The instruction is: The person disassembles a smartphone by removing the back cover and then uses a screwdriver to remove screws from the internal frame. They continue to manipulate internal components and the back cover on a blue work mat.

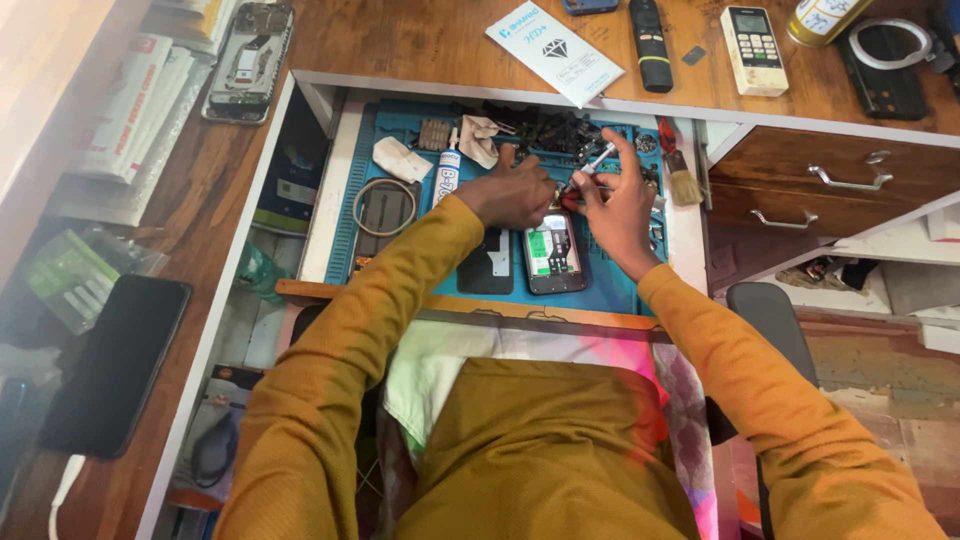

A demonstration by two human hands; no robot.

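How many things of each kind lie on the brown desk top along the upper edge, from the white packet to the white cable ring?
White flat packet: 1
Remote controls, one black and one white: 2
Yellow can: 1
White cable ring: 1
Total: 5
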